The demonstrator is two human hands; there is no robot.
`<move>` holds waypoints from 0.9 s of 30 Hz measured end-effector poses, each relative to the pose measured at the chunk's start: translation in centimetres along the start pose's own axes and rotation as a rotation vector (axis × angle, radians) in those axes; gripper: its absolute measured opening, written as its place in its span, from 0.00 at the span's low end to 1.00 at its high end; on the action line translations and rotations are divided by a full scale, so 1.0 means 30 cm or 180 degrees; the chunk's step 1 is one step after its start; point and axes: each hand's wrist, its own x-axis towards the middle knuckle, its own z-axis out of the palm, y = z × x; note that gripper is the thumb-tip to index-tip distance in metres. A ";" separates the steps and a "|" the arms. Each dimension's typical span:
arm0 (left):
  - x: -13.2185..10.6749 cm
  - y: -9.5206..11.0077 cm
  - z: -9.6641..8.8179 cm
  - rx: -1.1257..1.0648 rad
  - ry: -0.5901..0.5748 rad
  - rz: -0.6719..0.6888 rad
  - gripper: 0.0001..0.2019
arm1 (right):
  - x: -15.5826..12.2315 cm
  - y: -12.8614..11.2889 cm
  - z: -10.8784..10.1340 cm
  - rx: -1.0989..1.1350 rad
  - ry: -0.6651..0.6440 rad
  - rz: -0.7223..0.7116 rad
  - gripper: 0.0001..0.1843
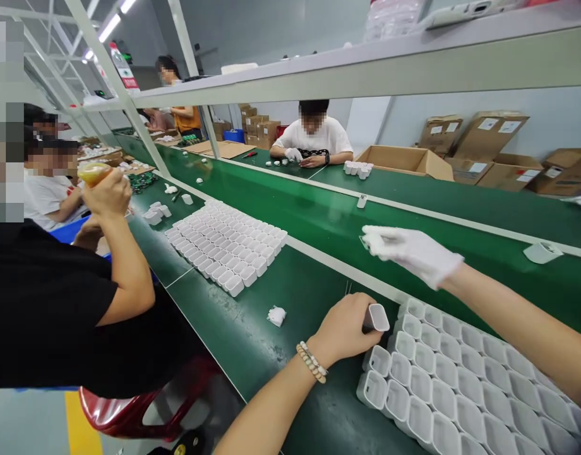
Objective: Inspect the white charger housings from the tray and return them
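My left hand (350, 325), bare and with a beaded bracelet (312, 362) at the wrist, is closed around a white plastic housing (378, 317), its open end facing me. Two thin metal prongs (348, 288) show just beyond these fingers; what they belong to is hidden. My right hand (404, 248) wears a white glove and hovers over the green belt, fingers pinched together. A small see-through edge shows at its fingertips, too faint to name. Beside my left hand, rows of white housings (444, 370) stand open end up. A crumpled white piece (276, 316) lies on the bench to the left.
Another block of white housings (228, 243) stands further left on the bench. Single housings (542, 253) sit on the belt. A co-worker in black (58, 309) sits at my left; another person (314, 136) works across. A shelf (366, 69) runs overhead.
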 end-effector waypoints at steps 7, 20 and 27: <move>-0.080 0.114 -0.098 -0.0586 0.0308 0.1222 0.23 | -0.604 0.180 -0.171 -0.0757 0.0427 -0.0814 0.32; -0.122 0.146 -0.065 -0.0592 -0.0031 0.1695 0.24 | -0.744 0.253 -0.113 -0.0544 0.0243 -0.1360 0.26; -0.125 0.155 -0.070 -0.0642 0.0089 0.1815 0.20 | -0.747 0.243 -0.094 -0.0378 0.0442 -0.1174 0.15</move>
